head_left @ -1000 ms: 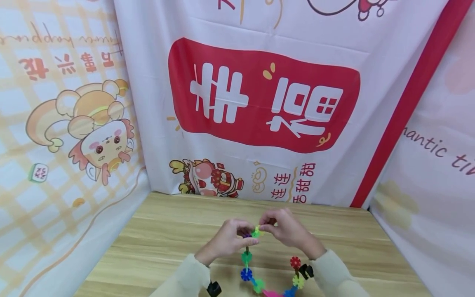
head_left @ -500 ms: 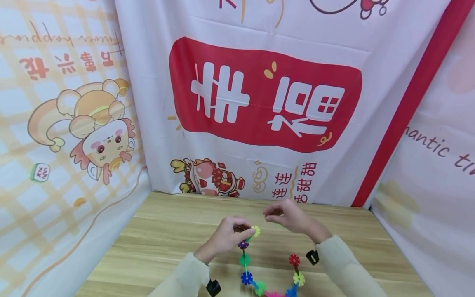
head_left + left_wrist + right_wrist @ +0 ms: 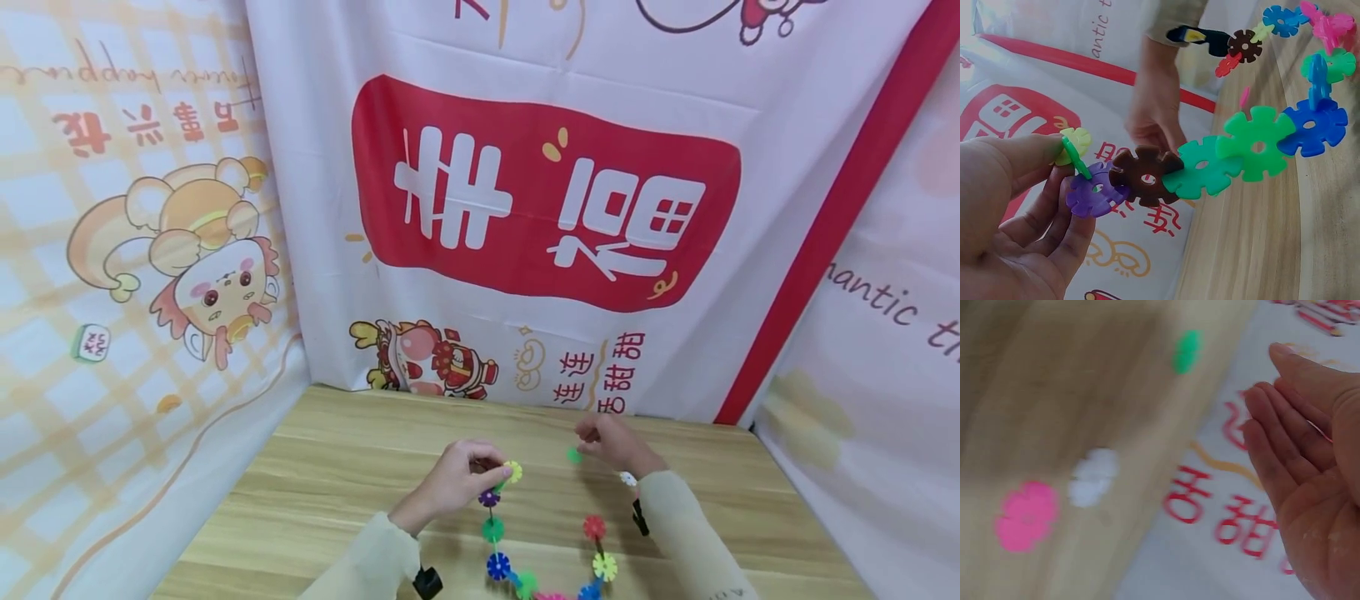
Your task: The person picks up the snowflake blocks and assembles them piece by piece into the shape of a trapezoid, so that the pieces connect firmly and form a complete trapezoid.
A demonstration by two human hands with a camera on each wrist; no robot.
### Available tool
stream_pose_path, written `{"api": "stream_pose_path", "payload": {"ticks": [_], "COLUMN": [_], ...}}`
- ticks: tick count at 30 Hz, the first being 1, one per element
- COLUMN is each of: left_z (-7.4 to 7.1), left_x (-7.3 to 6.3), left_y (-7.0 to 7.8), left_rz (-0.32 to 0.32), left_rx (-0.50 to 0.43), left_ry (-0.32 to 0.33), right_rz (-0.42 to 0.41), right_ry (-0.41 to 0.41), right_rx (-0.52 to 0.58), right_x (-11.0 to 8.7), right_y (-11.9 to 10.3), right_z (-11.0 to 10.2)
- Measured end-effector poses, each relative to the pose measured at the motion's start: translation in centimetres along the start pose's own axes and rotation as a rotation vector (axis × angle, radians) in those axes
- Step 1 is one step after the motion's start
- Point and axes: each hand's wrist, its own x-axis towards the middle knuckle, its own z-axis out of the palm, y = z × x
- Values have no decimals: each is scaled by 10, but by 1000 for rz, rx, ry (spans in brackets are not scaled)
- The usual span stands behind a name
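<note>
My left hand pinches the end of a chain of slotted plastic snowflake discs between thumb and fingers. In the left wrist view a yellow disc and a green disc are at the fingertips, joined to a purple disc. Brown and green discs follow, and the chain curves down to a red disc at its other end. Over the far right of the table, my right hand holds nothing, its fingers loosely bent. Near it lies a loose green disc.
Loose white and pink discs lie on the wooden table near the right hand. Printed cloth hangs behind the table and along both sides. A black camera strap is on the left wrist.
A second ago both hands were at the yellow disc. My right hand has come off it and moved right, uncovering loose discs. My left hand keeps its pinch, the chain end slightly lower.
</note>
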Motion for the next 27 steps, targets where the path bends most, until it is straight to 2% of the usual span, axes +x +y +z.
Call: {"api": "stream_pose_path", "payload": {"ticks": [6,11,17,22,27], "left_z": [1,2,1,-1,-3], "left_x": [-3,-4,-4,-4,-6], "left_y": [0,-1,0,2,2], "left_rz": [-16,-21,-26,-27,-26], "left_rx": [-6,-14,-8,1,7], "left_ry": [0,-6,-6,-10,-12], "right_rz": [61,34,56,56,48], "right_ry": [41,54,69,53,47], "right_rx": [17,-8,24,-3,-13], "right_x": [2,4,9,8,2], "right_y": [23,29,32,35,26], "right_z": [28,41,43,40,33]}}
